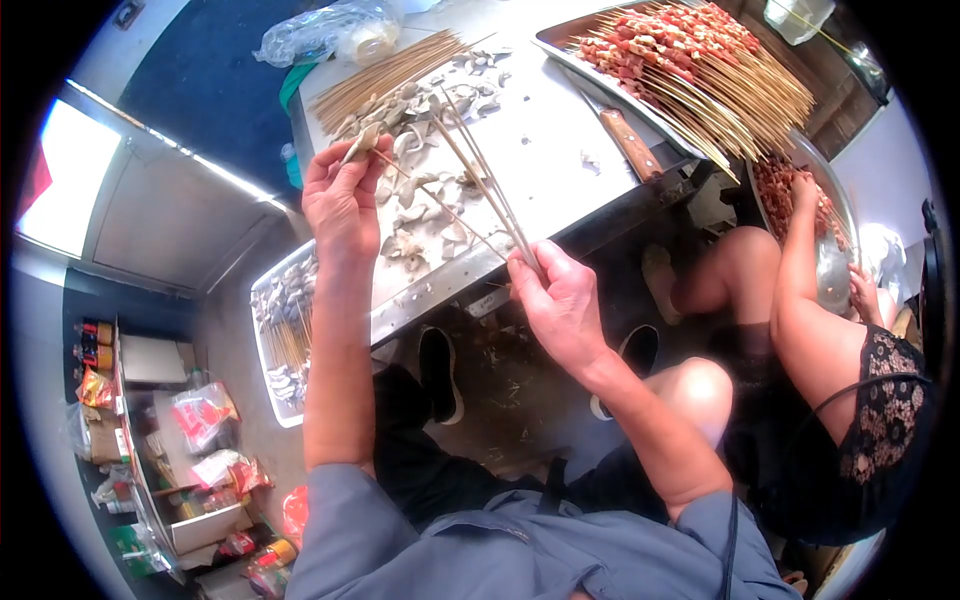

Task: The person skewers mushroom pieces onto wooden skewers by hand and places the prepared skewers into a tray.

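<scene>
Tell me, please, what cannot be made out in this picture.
In the head view:
Tip of the skewer: hidden by the pale piece and the left hand.
Lower ends of the sticks: hidden inside the right hand.
Part of the white tray: hidden behind the left forearm.
Part of the metal bowl: hidden behind a co-worker's forearm.
Print on the packets: too small and blurred.

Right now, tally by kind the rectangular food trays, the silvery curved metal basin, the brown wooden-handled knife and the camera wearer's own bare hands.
Rectangular trays, silvery metal tray and white tray: 2
Silvery curved metal basin: 1
Brown wooden-handled knife: 1
Wearer's bare hands, left hand and right hand: 2
Total: 6
</scene>
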### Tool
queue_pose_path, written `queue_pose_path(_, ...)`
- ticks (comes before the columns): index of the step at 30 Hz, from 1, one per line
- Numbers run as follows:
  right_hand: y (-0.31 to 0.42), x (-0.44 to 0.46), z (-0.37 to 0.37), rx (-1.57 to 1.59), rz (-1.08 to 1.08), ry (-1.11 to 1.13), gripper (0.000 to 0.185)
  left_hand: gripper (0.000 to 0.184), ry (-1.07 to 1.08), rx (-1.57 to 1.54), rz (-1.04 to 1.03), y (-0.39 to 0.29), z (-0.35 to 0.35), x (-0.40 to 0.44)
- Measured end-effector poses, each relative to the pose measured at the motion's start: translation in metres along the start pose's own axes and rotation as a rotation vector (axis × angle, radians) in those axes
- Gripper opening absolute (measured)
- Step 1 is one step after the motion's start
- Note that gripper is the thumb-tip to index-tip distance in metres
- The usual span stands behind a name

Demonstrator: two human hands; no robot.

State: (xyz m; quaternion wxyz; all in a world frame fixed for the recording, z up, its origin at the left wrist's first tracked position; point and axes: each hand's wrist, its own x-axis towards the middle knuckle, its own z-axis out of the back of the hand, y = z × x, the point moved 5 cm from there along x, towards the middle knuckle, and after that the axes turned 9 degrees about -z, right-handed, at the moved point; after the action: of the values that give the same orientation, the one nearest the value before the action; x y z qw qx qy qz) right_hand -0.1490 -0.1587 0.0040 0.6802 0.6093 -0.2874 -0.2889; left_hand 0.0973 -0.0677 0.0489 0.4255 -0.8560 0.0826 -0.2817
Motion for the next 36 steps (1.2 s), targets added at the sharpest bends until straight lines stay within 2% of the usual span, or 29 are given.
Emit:
queue_pose_path(11, 0.006, -0.001, -0.001, -0.004, -0.012, 0.033, 0.013, 0.010, 0.005, 0.053, -0.045, -0.005, -0.008, -0.002)
queue_pose_path(23, 0.007, -0.003, 0.000, 0.019, -0.012, 0.008, 0.013, 0.010, 0.017, -0.067, -0.084, -0.004, -0.014, -0.006)
queue_pose_path(26, 0.006, -0.003, 0.000, 0.021, -0.001, 0.006, 0.013, 0.016, 0.074, 0.002, -0.111, -0.005, -0.015, -0.008)
queue_pose_path(32, 0.006, 0.000, 0.004, 0.057, -0.021, -0.018, 0.011, 0.031, 0.440, 0.054, 0.028, 0.003, -0.034, -0.019)
queue_pose_path(36, 0.009, 0.005, 0.013, 0.079, -0.008, -0.068, 0.009, 0.029, 0.334, 0.084, 0.090, 0.008, -0.037, -0.018)
